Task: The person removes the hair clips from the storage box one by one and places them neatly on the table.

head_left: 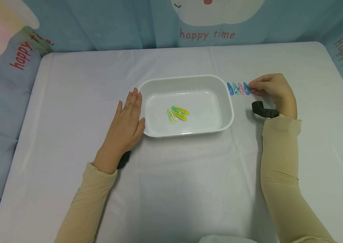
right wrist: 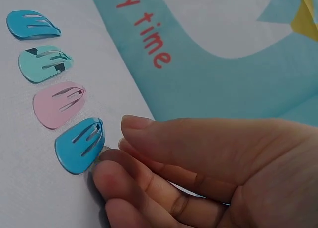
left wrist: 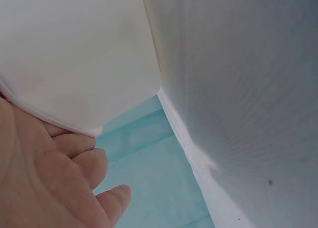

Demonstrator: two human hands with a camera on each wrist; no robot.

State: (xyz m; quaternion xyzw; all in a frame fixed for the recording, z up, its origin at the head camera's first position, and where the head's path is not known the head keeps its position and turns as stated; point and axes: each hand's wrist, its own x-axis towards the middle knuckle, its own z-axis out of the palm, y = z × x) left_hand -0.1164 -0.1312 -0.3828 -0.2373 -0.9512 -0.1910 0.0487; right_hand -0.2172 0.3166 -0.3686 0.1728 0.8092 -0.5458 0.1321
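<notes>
Right of the white tray (head_left: 203, 108), four hair clips (head_left: 241, 88) stand in a row, long axes running roughly front to back, narrow ends toward the far side and rounded ends toward the person. The right hand (head_left: 276, 89) is at the row's end farthest from the tray, its fingers bent beside the last blue clip (right wrist: 79, 146); I cannot tell whether they pinch anything, since the fingers overlap there. The left hand (head_left: 125, 125) lies along the tray's left wall, fingers straight and gripping nothing, covering part of that rim. Inside the tray, left of its middle, a small heap of clips (head_left: 180, 116) points several ways; overlap makes them hard to count. White cloth (head_left: 171, 189) stretches behind the tray to the table's far edge, where a blue curtain (head_left: 122, 23) hangs, and more widely in front of it.
</notes>
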